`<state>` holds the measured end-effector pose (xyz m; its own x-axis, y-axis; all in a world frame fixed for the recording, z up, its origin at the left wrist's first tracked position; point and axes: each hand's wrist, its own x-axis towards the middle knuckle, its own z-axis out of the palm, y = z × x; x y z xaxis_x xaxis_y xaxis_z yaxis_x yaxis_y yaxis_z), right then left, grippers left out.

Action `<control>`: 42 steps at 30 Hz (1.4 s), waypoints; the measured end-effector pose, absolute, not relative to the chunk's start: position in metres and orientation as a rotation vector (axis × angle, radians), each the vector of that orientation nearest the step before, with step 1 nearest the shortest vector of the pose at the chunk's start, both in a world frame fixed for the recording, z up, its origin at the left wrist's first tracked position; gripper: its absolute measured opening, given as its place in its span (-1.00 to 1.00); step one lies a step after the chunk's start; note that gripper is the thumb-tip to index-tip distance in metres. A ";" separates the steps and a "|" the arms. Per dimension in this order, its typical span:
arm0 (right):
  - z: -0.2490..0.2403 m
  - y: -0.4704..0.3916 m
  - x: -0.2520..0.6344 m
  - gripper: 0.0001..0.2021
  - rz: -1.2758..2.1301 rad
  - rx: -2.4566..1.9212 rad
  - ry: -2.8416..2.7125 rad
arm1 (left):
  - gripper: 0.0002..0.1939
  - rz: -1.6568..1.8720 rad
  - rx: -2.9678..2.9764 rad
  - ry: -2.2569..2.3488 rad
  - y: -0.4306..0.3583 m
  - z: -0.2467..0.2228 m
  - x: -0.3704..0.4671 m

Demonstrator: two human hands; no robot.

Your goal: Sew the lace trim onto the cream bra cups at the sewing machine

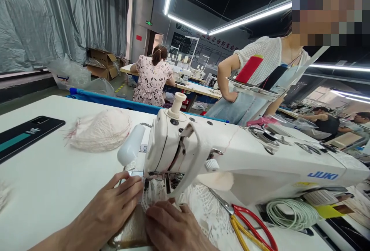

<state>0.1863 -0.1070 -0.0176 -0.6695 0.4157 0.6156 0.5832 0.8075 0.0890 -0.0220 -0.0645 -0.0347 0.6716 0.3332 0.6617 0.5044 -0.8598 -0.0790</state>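
A white sewing machine [248, 154] spans the table, its needle area above white lace fabric [202, 201]. My left hand [115, 201] lies left of the presser foot, fingers together and bent at the lace edge and machine bed; what is under its fingertips is hidden. Just right of it, my right hand [173, 224] presses on the lace in front of the foot, with fingers curled and partly covering the cloth. Scissors [251, 228] with red and yellow handles lie on the lace to the right.
A bundle of white lace [101, 129] and a black phone [27, 135] are on the left tabletop. Coiled pale green cord [291, 214] lies at right. A red thread spool [250, 68] stands behind the machine. One person stands behind it; others sit farther back.
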 end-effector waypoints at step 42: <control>-0.008 -0.114 0.204 -0.90 0.184 -0.930 -2.389 | -0.67 -1.228 -2.753 -0.604 -0.075 -0.036 -0.021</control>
